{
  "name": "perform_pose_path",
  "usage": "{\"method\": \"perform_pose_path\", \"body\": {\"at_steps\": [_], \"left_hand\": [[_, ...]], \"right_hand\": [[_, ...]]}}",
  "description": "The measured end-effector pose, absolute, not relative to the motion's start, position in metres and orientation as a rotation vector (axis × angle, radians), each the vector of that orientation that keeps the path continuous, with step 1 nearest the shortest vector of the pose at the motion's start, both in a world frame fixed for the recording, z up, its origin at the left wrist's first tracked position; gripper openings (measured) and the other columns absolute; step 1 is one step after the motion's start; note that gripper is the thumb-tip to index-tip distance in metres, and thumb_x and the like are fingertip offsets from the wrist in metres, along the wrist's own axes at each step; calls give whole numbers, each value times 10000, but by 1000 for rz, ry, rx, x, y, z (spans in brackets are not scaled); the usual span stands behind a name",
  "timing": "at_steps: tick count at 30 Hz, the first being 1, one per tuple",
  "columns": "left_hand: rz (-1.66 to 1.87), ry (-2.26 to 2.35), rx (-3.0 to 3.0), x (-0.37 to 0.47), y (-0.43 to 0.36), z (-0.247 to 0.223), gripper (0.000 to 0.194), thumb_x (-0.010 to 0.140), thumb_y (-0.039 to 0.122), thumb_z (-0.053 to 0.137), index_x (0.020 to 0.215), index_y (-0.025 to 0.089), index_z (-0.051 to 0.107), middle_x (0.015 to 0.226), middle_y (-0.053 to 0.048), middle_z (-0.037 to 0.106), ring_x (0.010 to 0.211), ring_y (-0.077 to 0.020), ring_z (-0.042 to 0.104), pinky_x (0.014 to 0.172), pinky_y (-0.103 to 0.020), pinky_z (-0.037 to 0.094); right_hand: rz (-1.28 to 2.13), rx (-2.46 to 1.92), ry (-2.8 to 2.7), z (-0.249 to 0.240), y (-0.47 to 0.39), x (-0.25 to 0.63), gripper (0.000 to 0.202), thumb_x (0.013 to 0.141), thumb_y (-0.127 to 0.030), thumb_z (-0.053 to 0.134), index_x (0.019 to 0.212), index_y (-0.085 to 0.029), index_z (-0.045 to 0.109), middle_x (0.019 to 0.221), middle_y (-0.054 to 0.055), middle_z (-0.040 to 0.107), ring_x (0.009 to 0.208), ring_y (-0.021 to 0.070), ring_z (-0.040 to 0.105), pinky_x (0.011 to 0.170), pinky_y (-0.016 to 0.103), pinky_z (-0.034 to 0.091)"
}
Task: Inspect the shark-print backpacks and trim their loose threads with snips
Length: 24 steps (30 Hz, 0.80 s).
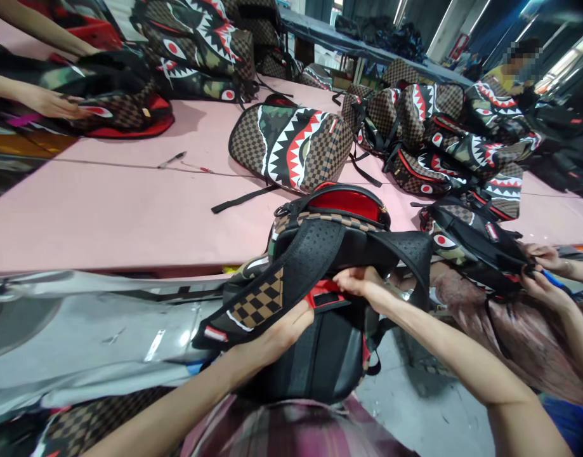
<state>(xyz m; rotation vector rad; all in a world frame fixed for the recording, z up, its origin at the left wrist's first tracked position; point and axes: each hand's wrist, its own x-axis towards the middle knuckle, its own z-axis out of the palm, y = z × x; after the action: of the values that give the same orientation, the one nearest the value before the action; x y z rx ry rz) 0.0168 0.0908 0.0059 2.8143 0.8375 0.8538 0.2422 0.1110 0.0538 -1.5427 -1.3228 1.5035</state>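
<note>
A black backpack (pixel 314 355) with checkered trim is propped against the table edge in front of my body, its back panel and straps facing me. My left hand (pixel 294 325) is closed at the left side of a red-lined opening (pixel 325 293) in the back panel. At the upper right of that opening, my right hand (pixel 360 282) pinches its edge. A wide shoulder strap (pixel 301 260) with a checkered patch crosses above my left hand; another strap loops over my right forearm. The main compartment's red lining (pixel 348 203) shows at the top. My fingertips are partly hidden.
A checkered shark-mouth backpack (pixel 291 146) lies just beyond on the pink table (pixel 105 216). More backpacks are piled at right (pixel 429 120) and back left. Co-workers' hands handle a bag at left (pixel 124 108) and another at right (pixel 476 247). A small tool (pixel 172 160) lies on the table.
</note>
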Motion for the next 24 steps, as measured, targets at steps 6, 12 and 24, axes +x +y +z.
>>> {"method": "perform_pose_path", "body": {"at_steps": [6, 12, 24], "left_hand": [[808, 824, 2808, 16, 93, 7, 312, 876, 92, 319, 940, 205, 601, 816, -27, 579, 767, -142, 537, 827, -290, 439], [715, 932, 2675, 22, 107, 24, 243, 914, 194, 355, 796, 183, 567, 731, -14, 571, 705, -139, 549, 726, -269, 451], [-117, 879, 2853, 67, 157, 59, 262, 815, 76, 382, 854, 151, 631, 687, -84, 643, 705, -234, 637, 660, -317, 456]], "right_hand": [[1323, -1579, -1626, 62, 111, 254, 218, 709, -323, 614, 839, -158, 671, 777, 30, 662, 694, 149, 574, 638, 241, 405], [938, -1737, -2119, 73, 106, 264, 163, 791, -279, 574, 893, -188, 663, 788, -3, 664, 667, 135, 557, 607, 226, 350], [968, -1795, -2154, 66, 117, 260, 152, 777, -260, 561, 875, -201, 661, 646, -31, 601, 561, 104, 480, 561, 216, 282]]}}
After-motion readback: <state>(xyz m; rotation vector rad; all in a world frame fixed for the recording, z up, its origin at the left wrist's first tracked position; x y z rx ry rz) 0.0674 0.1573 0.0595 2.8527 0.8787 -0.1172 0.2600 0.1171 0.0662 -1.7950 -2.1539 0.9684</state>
